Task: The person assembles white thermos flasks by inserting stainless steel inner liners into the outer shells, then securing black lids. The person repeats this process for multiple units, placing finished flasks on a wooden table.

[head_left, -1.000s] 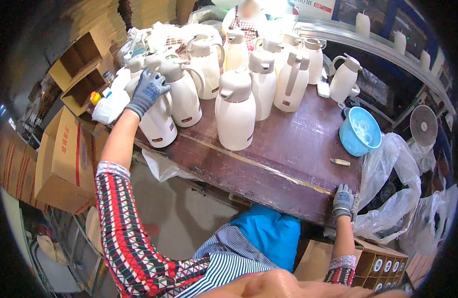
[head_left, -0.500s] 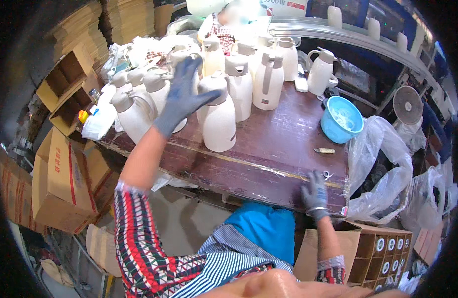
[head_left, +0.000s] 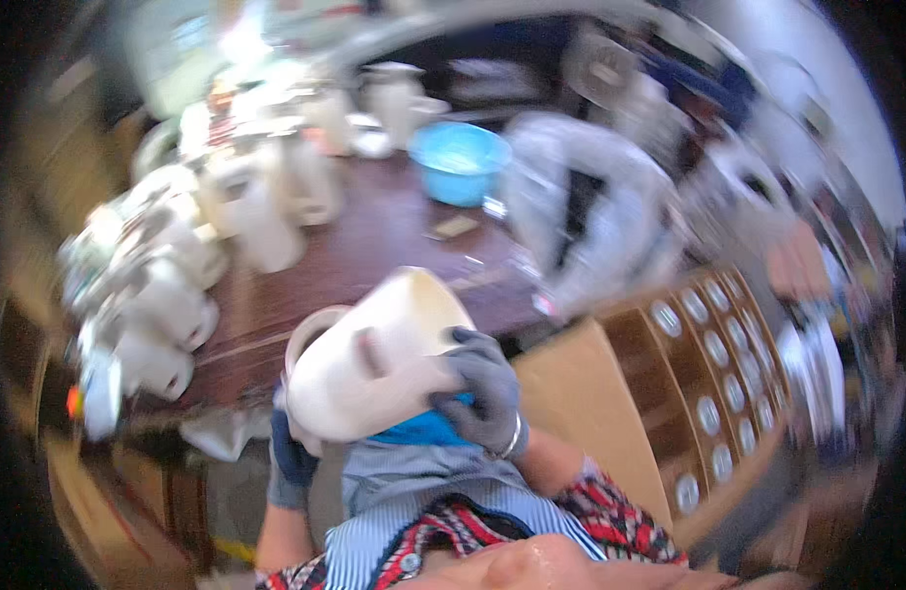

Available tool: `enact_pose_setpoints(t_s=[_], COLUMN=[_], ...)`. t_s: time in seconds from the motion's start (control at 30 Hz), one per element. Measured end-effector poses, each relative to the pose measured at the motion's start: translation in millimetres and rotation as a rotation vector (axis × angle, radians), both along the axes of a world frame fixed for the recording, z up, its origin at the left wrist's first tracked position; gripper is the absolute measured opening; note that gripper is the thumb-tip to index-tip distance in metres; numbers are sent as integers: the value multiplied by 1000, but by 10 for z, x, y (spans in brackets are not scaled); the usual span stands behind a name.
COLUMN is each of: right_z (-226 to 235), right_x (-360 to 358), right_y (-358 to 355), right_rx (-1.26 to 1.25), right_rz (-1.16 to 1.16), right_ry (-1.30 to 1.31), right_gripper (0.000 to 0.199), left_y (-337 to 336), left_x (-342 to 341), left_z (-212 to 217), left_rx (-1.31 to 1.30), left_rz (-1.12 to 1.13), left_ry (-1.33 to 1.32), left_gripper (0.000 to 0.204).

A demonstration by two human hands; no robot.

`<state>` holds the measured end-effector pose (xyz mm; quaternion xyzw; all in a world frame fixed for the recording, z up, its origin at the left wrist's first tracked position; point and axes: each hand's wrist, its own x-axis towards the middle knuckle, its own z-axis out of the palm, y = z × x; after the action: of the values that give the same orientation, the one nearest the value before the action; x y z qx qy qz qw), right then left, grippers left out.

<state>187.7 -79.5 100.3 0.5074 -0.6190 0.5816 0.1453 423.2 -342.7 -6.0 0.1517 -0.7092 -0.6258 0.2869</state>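
A white vacuum jug (head_left: 364, 379) lies tilted in the air in front of my body, over the near table edge, its base end toward the upper right. My gloved right hand (head_left: 487, 393) grips the jug near that end, fingers curled over its side. My gloved left hand (head_left: 293, 457) is closed around the lid and handle end; the jug hides part of its fingers. Several similar white jugs stand on the left of the table, the nearest whole group around one jug (head_left: 261, 221). Motion blurs the picture.
A light blue basin (head_left: 458, 162) and a small pale object (head_left: 455, 228) sit on the dark red table (head_left: 364, 246). Clear plastic bags (head_left: 610, 256) hang at its right. Below stands an open divided carton (head_left: 620, 413) with round-topped items in its cells.
My left hand has taken a jug from the table and brought it to my body. My right hand has left the table edge and now grips it. The view has swung right.
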Motion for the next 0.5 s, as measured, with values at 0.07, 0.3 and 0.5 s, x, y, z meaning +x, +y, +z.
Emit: enact_pose_setpoints(t_s=[0.07,0.3,0.5], right_z=[414,-72,44], right_x=[57,298,64], right_y=[195,245,2576], right_rx=[236,299,637], right_rz=[51,-153,-999], right_ry=[165,263,-51], right_gripper=[33,42,33], left_y=[424,753,558], left_x=[69,-1103,-1617], left_z=[-289,280,88], left_rx=[611,-184,-135], left_rz=[-41,-209,-245], left_ry=[-27,46,100], left_gripper=[62,51,41])
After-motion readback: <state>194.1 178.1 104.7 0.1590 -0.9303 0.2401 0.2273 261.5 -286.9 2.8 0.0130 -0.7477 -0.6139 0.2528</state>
